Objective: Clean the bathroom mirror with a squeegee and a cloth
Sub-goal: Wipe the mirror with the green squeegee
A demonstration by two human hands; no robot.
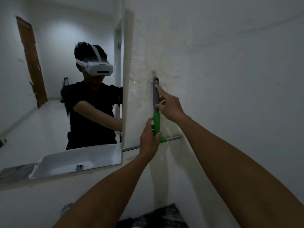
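The squeegee [156, 102] hangs upright against the white wall, just right of the mirror [54, 89]. Its grey handle top sits on a small wall hook [154, 74], its green lower part meets a horizontal blade bar at the bottom. My left hand [148, 139] wraps the green part near the blade. My right hand [169, 104] pinches the grey handle higher up, index finger stretched toward the hook. The mirror reflects a person in a black shirt and white headset. A dark patterned cloth [158, 216] lies at the bottom of the view.
The mirror reflects a white basin and a brown door frame. A white basin edge [67, 209] shows dimly at the lower left. The wall to the right is bare, with shiny smears around the hook.
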